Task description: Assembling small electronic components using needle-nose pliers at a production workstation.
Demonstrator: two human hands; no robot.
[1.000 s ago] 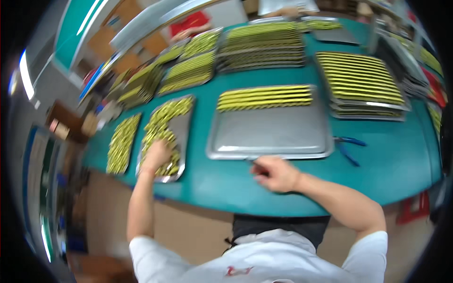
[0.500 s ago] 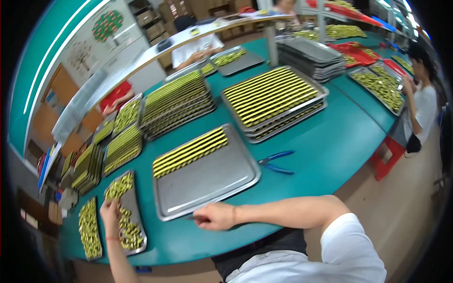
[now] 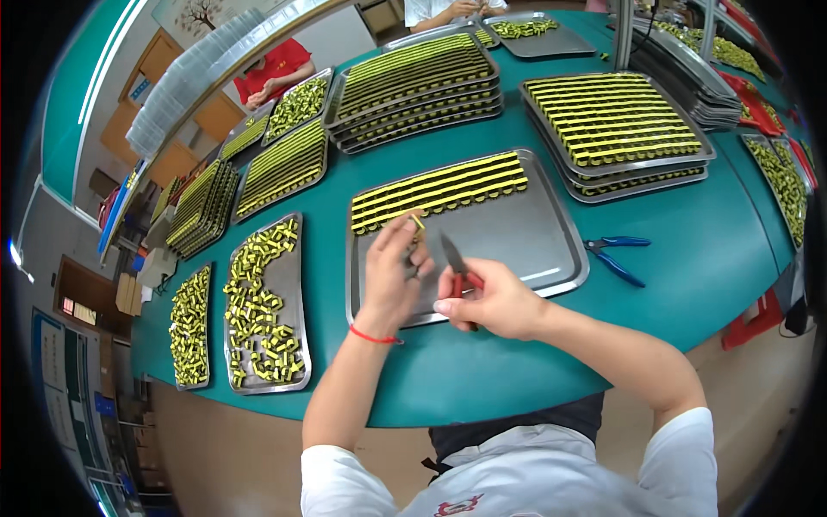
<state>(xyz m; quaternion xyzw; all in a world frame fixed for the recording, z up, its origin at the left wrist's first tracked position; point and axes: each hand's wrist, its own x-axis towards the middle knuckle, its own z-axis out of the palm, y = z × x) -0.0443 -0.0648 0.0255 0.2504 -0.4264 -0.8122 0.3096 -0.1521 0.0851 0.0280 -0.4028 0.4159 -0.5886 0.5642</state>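
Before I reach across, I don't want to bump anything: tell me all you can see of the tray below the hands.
The tray is grey and metal-looking, a rectangle with rounded corners and a raised rim. It lies flat on the green table. Rows of yellow-and-black pieces sit along its far side, stopping short of the right rim; the rest looks bare. The left hand and right hand hide part of its near side; contact is unclear.
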